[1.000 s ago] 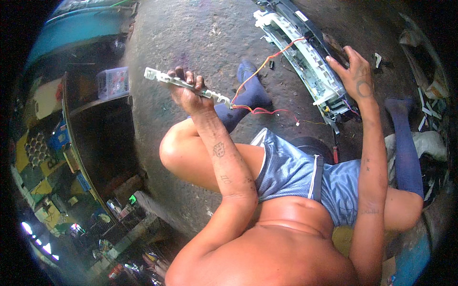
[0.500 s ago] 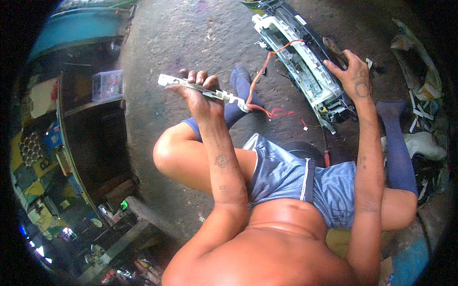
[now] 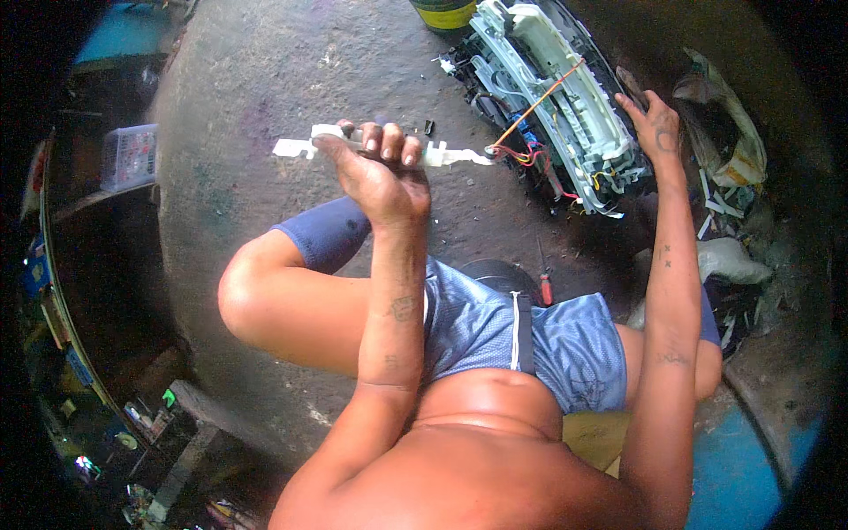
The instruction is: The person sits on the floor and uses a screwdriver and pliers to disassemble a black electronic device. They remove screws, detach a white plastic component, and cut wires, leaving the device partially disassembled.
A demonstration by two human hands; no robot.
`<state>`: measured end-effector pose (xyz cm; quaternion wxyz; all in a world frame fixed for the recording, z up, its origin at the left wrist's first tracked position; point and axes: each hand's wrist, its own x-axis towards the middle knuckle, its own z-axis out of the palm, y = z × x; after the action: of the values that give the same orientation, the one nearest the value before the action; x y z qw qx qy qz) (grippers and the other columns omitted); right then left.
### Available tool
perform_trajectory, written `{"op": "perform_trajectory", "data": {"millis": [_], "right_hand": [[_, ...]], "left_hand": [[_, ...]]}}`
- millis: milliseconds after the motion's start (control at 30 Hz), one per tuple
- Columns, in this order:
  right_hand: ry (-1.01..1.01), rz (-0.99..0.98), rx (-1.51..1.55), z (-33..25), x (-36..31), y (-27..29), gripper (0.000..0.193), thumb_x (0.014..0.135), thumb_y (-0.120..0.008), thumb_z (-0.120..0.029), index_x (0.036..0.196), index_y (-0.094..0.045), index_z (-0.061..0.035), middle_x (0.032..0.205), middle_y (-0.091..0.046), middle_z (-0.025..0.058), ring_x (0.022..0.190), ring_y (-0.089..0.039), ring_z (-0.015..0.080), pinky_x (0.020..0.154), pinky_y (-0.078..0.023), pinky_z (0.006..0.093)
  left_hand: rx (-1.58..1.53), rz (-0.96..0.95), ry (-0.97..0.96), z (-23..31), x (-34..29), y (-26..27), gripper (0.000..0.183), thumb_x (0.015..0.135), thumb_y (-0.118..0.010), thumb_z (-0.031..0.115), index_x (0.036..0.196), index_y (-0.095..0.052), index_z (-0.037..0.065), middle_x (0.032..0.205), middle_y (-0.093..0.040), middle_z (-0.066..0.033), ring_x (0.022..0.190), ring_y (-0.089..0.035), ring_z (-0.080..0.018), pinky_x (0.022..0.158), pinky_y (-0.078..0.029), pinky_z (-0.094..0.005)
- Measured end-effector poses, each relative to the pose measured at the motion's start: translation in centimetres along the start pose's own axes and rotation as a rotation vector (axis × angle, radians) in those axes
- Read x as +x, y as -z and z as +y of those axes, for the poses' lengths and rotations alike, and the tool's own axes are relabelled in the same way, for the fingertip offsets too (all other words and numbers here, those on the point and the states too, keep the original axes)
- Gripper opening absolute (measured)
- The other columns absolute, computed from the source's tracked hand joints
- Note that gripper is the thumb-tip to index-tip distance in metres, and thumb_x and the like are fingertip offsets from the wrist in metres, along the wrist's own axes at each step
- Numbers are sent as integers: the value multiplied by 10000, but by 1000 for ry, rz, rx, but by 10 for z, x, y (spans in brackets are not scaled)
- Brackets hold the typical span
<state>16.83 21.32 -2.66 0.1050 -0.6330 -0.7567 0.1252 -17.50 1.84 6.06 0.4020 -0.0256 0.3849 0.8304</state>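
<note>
In my left hand [image 3: 384, 172] is a long white plastic strip [image 3: 446, 157], held level above the floor with the fingers wrapped round it and the thumb along it. Thin orange and red wires [image 3: 530, 117] run from near its right end to a stripped machine frame [image 3: 565, 106] of white, grey and black plastic. My right hand [image 3: 658, 132] grips the frame's right side, thumb toward it; some fingertips are hidden. The frame lies tilted on the floor, with cables and loose wiring along its left side and near end.
A red-handled screwdriver [image 3: 546, 290] lies on the floor near my shorts. Beyond the frame stands a black and yellow bucket [image 3: 444, 14]. Plastic scraps and a pale bag [image 3: 731, 261] lie at the right. Shelving holds a white basket [image 3: 132, 155] at the left.
The machine frame has tilted, showing more of its wired left side. My left hand and the white strip have turned more level. The view has shifted, bringing the bucket further in.
</note>
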Motion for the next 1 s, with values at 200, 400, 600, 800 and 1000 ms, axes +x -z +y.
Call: {"op": "perform_trajectory", "data": {"millis": [200,400,600,800,1000], "right_hand": [[-30,13,-94,7,6,-5,728,834,-726,-616,1147,-684,40,1016,-709,287,996,-682,444,884,-524,495],[-181,79,25,29,-12,13,537,814,-809,-430,1092,-695,14,1023,-732,181,911,-709,339,814,-541,434],[-461,-457,1350,-86,-135,80,563,812,-632,-86,1341,-515,68,1054,-664,122,737,-623,169,711,-518,321],[-475,-949,1291,-110,-186,78,580,882,-536,-161,1431,-484,18,1064,-710,144,890,-633,131,806,-513,267],[-506,-1239,1359,-120,-179,77,510,904,-503,-75,1406,-460,7,1089,-704,159,890,-703,165,760,-578,296]], "left_hand": [[-31,97,84,-27,-4,-1,442,993,-461,645,1052,-474,206,749,-363,47,621,-354,-101,506,-296,-254],[-72,79,150,-46,0,11,412,981,-509,648,1075,-472,249,759,-378,50,626,-376,-101,505,-331,-269],[-35,33,145,-56,-3,8,453,957,-510,680,1087,-458,249,735,-372,44,592,-367,-104,479,-328,-263],[28,-90,75,-60,-9,-2,507,923,-515,721,1083,-468,241,694,-362,40,541,-353,-100,435,-312,-265],[82,-275,-16,-49,-24,-15,503,900,-500,743,1049,-505,262,678,-339,55,534,-328,-93,425,-293,-245]]}}
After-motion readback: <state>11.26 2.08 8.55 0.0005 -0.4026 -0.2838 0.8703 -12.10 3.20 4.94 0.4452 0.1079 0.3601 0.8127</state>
